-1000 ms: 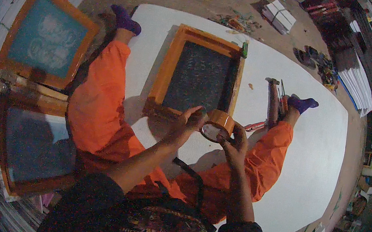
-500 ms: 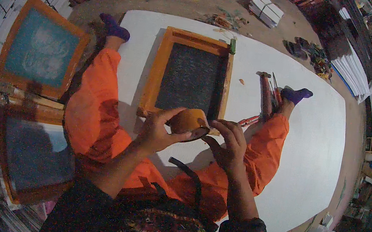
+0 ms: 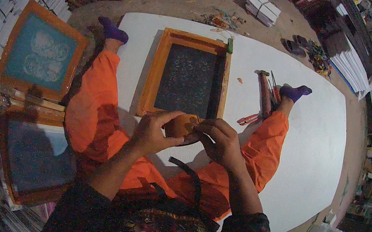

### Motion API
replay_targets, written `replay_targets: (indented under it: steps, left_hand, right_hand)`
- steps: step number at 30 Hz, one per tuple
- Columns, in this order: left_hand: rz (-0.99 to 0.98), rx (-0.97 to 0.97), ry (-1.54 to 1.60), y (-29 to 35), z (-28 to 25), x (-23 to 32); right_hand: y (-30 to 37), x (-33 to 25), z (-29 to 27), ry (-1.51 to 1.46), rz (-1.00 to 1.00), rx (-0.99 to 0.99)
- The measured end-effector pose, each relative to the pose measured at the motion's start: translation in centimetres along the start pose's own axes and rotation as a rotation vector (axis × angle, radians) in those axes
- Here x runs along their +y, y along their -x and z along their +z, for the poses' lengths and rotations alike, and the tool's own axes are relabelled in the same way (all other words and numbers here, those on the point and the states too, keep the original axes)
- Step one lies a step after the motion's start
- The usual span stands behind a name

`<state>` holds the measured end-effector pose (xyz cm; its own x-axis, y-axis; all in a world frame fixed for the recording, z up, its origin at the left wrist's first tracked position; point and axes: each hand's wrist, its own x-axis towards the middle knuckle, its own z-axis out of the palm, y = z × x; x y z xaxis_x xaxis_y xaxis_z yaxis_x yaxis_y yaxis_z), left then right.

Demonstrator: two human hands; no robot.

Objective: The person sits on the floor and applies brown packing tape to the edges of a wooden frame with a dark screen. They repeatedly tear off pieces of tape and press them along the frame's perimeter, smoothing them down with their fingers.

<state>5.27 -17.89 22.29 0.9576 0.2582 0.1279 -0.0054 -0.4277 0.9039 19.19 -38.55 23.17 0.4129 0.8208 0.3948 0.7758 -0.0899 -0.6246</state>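
Your left hand (image 3: pixel 151 132) curls around the brown tape roll (image 3: pixel 176 126), thumb on the near side, while your right hand (image 3: pixel 221 142) pinches its right edge (whether it has a loose end, I can't tell). Held between you and the wooden frame's (image 3: pixel 149 80) near edge, this squat cylinder should feel light, firm and slightly slick, best gripped around its curve; the white board (image 3: pixel 305 155) below looks flat and matt.

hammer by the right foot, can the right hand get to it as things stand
Probably yes: the hammer lies uncovered on the white surface, ahead and to the right of the right hand, though that hand is at the tape roll.
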Motion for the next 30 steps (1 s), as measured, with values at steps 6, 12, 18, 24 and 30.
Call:
replay_targets:
  steps: [6, 12, 18, 24, 30]
  left_hand:
    - [0.005, -0.026, -0.030, -0.2, -0.3, 0.8]
    - [0.005, -0.027, -0.054, -0.1, -0.1, 0.4]
    - [0.018, -0.042, -0.090, -0.1, 0.4, 0.3]
    - [0.057, 0.055, -0.051, -0.1, 1.7, -0.1]
    - [0.123, 0.203, -0.144, 0.5, 2.8, -1.2]
  right_hand:
    - [0.0, -0.4, -0.3, -0.013, -0.012, 0.005]
    - [0.0, -1.0, 0.0, -0.021, 0.041, 0.035]
    - [1.0, -1.0, 1.8, 0.020, 0.147, 0.176]
    - [1.7, -1.4, 3.3, -0.376, 0.528, 0.438]
    - [1.7, 0.8, 4.5, -0.814, 0.768, 0.713]
